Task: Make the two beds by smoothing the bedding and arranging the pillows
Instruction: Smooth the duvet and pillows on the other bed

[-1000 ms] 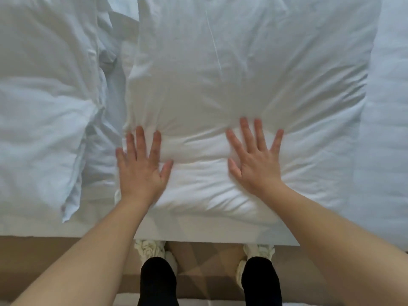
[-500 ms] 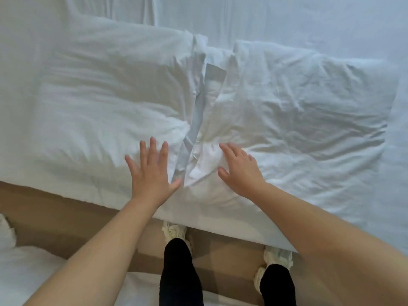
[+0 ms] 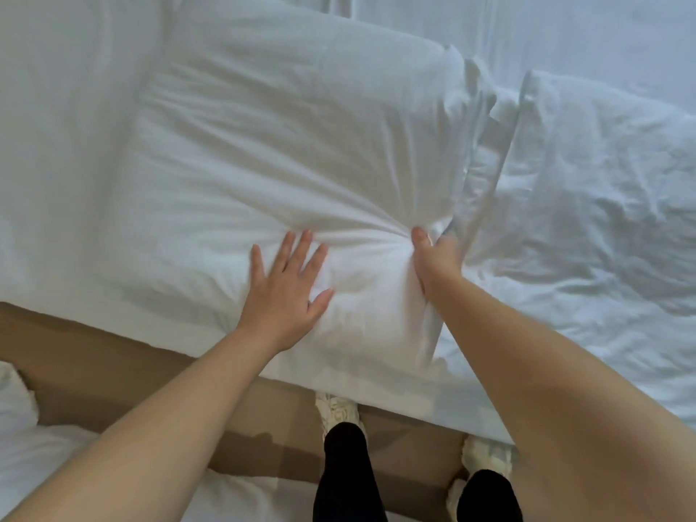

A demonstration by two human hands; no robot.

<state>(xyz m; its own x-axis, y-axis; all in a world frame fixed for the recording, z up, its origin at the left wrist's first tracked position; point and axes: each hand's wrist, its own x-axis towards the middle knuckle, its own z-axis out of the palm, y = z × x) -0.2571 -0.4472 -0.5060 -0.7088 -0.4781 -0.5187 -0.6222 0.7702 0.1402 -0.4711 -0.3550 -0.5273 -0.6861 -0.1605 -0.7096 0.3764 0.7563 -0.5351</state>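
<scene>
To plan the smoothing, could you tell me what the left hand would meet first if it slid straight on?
Probably the left hand meets creases in the pillow, gathered by the right hand.

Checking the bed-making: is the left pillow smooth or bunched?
Bunched: creases fan out from where the right hand grips the pillow at its edge.

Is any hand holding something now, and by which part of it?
The right hand grips the large white fabric pillow by its bunched right edge, near the lower corner. The left hand only presses flat on it.
</scene>
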